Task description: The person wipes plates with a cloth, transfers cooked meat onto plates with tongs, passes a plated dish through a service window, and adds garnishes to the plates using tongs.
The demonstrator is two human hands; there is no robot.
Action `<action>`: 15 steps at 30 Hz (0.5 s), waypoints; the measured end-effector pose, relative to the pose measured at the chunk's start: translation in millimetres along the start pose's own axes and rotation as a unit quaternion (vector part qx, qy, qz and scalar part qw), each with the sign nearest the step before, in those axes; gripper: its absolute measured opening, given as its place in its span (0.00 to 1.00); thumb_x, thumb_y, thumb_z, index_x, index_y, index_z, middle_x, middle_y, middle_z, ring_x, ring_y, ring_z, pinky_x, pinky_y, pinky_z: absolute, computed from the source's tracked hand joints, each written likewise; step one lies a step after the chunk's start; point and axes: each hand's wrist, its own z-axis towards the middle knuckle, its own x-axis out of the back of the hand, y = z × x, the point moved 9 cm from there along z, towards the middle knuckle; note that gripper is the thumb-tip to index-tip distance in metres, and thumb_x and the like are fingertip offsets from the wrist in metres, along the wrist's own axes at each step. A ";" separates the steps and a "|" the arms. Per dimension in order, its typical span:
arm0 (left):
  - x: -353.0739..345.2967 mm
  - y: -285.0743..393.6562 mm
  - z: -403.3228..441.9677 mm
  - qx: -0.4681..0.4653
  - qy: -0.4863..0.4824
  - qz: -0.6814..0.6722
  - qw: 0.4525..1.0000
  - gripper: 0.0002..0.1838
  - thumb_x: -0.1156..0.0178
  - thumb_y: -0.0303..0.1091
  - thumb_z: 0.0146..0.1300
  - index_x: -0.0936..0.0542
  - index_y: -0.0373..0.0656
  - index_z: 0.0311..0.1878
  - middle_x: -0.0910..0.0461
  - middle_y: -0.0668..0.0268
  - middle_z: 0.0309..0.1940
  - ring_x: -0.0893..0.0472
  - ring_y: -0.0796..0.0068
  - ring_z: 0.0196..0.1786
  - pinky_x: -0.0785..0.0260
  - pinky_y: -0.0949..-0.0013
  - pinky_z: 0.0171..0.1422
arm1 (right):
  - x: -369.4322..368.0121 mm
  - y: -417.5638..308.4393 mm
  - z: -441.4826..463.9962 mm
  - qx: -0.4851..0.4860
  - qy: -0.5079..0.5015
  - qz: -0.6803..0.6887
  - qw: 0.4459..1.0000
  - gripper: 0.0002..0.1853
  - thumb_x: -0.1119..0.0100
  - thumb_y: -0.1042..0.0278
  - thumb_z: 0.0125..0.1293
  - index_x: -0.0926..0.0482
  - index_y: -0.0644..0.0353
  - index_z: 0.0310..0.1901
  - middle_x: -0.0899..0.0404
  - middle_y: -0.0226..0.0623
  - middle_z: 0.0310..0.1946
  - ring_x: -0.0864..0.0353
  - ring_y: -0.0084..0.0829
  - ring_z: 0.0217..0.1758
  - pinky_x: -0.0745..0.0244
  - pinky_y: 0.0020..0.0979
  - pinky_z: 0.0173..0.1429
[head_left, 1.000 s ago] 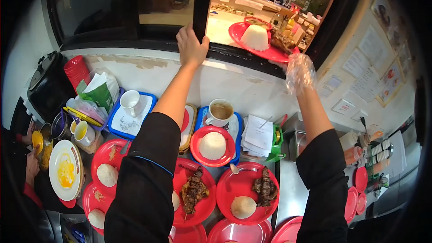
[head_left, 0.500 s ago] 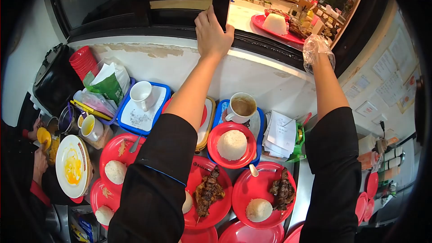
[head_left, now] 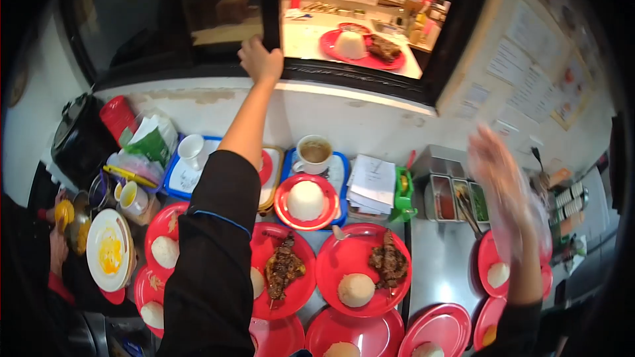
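Left hand [head_left: 261, 63]: fingers bend against the window frame [head_left: 270, 6]; their grip I cannot tell. Right hand [head_left: 497, 175]: blurred, fingers extended, empty. Red plate [head_left: 372, 63] with rice [head_left: 350, 45] and meat [head_left: 383, 47]: lies on the far worktop [head_left: 299, 43], right of the left fingers, apart from both hands.

wall sheets [head_left: 529, 79], paper slips [head_left: 376, 175], red plate's [head_left: 301, 246] lettering, all too small or blurred to read

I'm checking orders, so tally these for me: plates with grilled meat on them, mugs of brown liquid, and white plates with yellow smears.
Plates with grilled meat: 3 (two below the window, one beyond it)
Mug of brown liquid: 1
White plate with yellow smears: 1
Total: 5
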 end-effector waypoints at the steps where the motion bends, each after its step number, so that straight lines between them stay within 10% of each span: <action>1: -5.3 1.2 1.2 0.005 -0.014 -0.007 1.000 0.25 0.41 0.32 0.44 0.28 0.38 0.50 0.32 0.57 0.52 0.35 0.51 0.57 0.41 0.52 0.60 | 26.1 -1.1 -54.1 -0.057 0.041 -0.031 0.997 0.37 0.38 0.60 0.58 0.43 0.58 0.67 0.37 0.42 0.63 0.38 0.36 0.66 0.43 0.35 0.68; 7: -27.8 61.5 -40.3 0.009 -0.089 -0.017 0.996 0.28 0.41 0.32 0.45 0.31 0.36 0.53 0.34 0.53 0.51 0.36 0.52 0.57 0.42 0.53 0.61 | 189.1 15.0 -378.0 -0.192 0.515 -0.043 0.834 0.29 0.41 0.63 0.57 0.35 0.56 0.61 0.26 0.35 0.46 0.25 0.27 0.43 0.28 0.29 0.45; 15: -77.3 176.7 -114.4 -0.029 -0.286 -0.045 0.957 0.40 0.40 0.32 0.43 0.38 0.39 0.65 0.37 0.57 0.57 0.37 0.56 0.61 0.42 0.54 0.62 | 115.3 -10.3 -545.6 -0.273 0.569 0.061 0.773 0.24 0.44 0.64 0.59 0.33 0.54 0.59 0.24 0.33 0.42 0.26 0.26 0.40 0.32 0.29 0.43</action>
